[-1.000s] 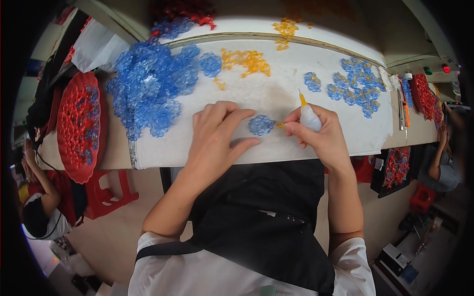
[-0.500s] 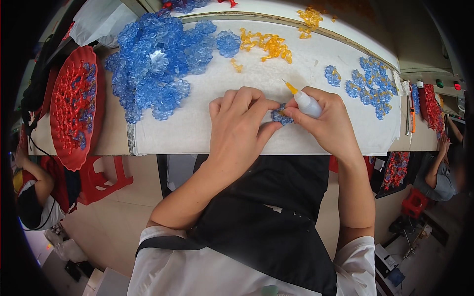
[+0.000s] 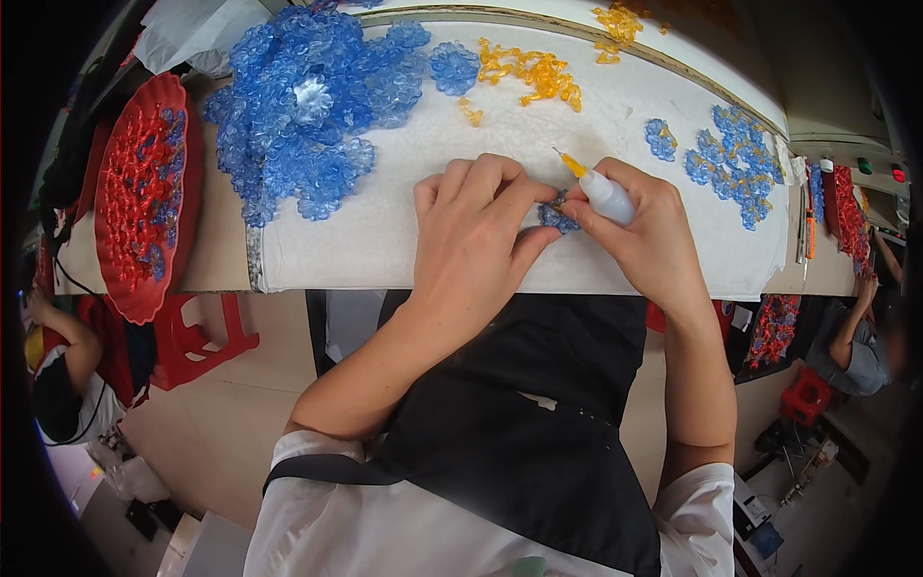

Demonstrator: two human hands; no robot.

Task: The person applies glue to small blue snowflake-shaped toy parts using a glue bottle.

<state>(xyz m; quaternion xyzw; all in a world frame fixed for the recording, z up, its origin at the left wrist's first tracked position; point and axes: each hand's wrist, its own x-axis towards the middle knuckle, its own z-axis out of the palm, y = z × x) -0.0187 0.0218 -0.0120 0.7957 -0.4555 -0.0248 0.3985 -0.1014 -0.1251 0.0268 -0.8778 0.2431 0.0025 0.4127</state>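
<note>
Floor: with the clock centred in my remote view, pale tiles [image 3: 226, 423] show at 8 o'clock.
Table: I see its beige top [image 3: 231, 255] running from 9 round to 3, bare at both ends.
White sheet: it [image 3: 375, 264] covers the table's middle, under most of the blue and yellow pieces.
People: I have one co-worker [image 3: 82, 351] near 9 o'clock, another [image 3: 851, 356] between 3 and 4.
Red tray: between 9 and 10 o'clock, the long tray [image 3: 193, 192] has a wavy rim and is filled with red and blue pieces.
Blue heap: flowers [image 3: 308, 135] piled at 10 to 11 o'clock.
Left hand: on my feed it [image 3: 481, 226] arches over the sheet, thumb and forefinger pinching the blue flower's edge.
Right hand: wrapped round a bottle, this hand [image 3: 644, 216] brings thumb and forefinger to the flower; I cannot tell whether they grip a yellow piece.
Blue group: joined-looking blue and yellow pieces [image 3: 735, 163] at 2 o'clock.
Yellow pieces: scattered [image 3: 548, 75] between 12 and 1.
Bottle: whitish [image 3: 608, 199], yellow tip toward 11.
Blue flower: just above centre, toward 1 o'clock, between both hands' fingertips [image 3: 558, 213].
</note>
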